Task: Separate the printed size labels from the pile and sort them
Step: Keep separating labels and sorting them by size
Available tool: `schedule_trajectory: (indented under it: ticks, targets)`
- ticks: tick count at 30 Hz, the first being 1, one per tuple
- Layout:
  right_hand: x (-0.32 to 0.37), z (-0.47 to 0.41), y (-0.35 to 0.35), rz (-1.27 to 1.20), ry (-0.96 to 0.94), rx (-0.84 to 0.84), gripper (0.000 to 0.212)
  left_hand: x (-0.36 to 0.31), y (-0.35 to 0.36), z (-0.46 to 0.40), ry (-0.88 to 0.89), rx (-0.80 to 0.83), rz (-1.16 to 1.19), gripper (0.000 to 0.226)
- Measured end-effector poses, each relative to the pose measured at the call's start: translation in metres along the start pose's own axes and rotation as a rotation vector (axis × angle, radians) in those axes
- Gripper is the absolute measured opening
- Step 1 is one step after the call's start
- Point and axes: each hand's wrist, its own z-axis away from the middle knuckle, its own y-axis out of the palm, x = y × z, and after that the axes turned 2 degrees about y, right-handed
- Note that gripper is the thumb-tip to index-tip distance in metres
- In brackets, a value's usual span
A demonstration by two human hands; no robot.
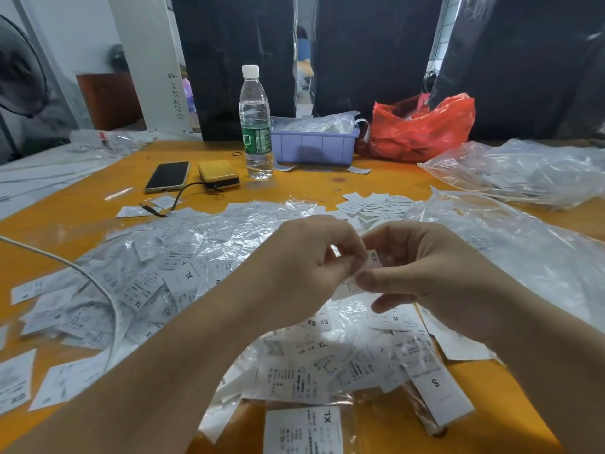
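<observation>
A white label [366, 273] marked XS is held above the pile of labels [183, 273] on the orange table [327, 183]. The left hand [304, 267] pinches its upper edge between curled fingers and thumb; the right hand [422, 273] pinches its lower part the same way. Fingers hide most of the label, so whether it is a single one cannot be told. The pile lies partly under crinkled clear plastic [523, 244], its print mostly unreadable and its count unclear. Behind stand one water bottle [256, 126], one phone [168, 176], one yellow box [218, 173], one purple tray [314, 145] and one red bag [422, 126].
</observation>
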Motion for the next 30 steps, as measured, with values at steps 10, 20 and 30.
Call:
schedule_trajectory:
  ticks: [10, 20, 30]
  targets:
    - [-0.001, -0.004, -0.009, -0.058, 0.035, -0.083, 0.039, 0.002, -0.007, -0.007, -0.134, -0.197, 0.418, 0.016]
    - [-0.003, -0.006, -0.01, 0.012, 0.12, -0.095, 0.02, 0.004, -0.014, -0.007, -0.12, -0.359, 0.571, 0.013]
    - [0.005, -0.004, -0.016, -0.27, -0.129, -0.253, 0.022, 0.006, -0.009, -0.008, -0.11, -0.314, 0.544, 0.013]
